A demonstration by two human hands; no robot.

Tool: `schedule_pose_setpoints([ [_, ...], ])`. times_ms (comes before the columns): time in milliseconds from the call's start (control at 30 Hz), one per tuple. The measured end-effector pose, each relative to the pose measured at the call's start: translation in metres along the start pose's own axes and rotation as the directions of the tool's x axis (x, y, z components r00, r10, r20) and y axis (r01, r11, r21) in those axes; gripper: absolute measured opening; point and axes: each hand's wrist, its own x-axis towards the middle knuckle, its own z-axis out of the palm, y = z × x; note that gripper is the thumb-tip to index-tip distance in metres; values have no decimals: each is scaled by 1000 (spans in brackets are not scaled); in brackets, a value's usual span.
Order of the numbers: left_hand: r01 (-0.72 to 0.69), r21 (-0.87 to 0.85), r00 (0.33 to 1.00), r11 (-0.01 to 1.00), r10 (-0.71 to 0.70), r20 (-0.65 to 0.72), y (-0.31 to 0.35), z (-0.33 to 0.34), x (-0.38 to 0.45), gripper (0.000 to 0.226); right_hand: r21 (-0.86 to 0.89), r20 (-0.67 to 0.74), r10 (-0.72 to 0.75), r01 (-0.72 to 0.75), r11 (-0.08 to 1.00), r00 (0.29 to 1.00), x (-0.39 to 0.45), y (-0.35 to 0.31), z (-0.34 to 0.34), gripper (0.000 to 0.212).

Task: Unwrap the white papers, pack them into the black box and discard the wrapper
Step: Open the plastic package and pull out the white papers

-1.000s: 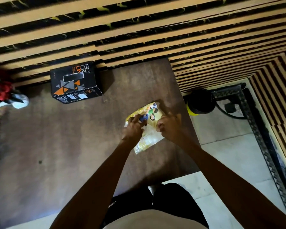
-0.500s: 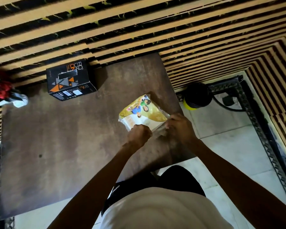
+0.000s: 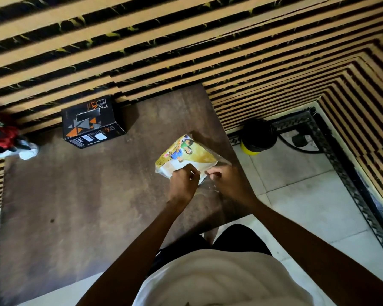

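A pack of white papers in a clear wrapper (image 3: 186, 156) with a yellow cartoon print lies on the brown table (image 3: 75, 206), near its right edge. My left hand (image 3: 182, 184) pinches the near edge of the wrapper. Just to its right, my right hand (image 3: 228, 183) pinches the clear plastic flap of the same wrapper. The black box (image 3: 90, 123), marked with orange and grey triangles, stands shut at the table's far left, against the wall and well apart from both hands.
A red and white figurine (image 3: 7, 140) stands at the table's far left edge. A black and yellow round object (image 3: 258, 136) sits on the tiled floor right of the table. A striped slatted wall runs behind the table.
Both hands have slid from the top of the pack to its near edge and now pinch the wrapper there. The pack has turned slightly; the camera view has shifted.
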Motion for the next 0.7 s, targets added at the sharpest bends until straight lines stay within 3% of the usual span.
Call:
schedule_pose_setpoints([
  [67,1,-1,1000,1000,-1,6,3,4,-2,17,165,120,284,-301,939,951,16,2,22,37],
  [167,-5,3,1000,1000,5,-16,8,5,-5,16,307,197,439,-480,822,877,51,58,72,75],
  [200,-11,1,1000,1000,12,-21,8,5,-4,15,441,205,502,-537,719,840,55,61,75,70],
  [267,-17,1,1000,1000,17,3,7,4,-3,13,669,250,574,-568,480,780,45,33,53,26],
  [367,-66,-51,996,997,69,65,-1,0,2,17,722,377,571,-617,312,729,45,18,45,13],
  [433,-90,-20,995,996,91,40,-11,-2,8,30,744,379,558,-602,291,738,50,12,44,18],
  [533,36,13,999,999,-37,31,-29,-8,24,49,772,358,512,-556,308,781,57,5,42,24],
  [700,124,-24,987,992,-120,108,-45,-20,41,39,762,376,436,-540,357,818,69,-3,50,52],
])
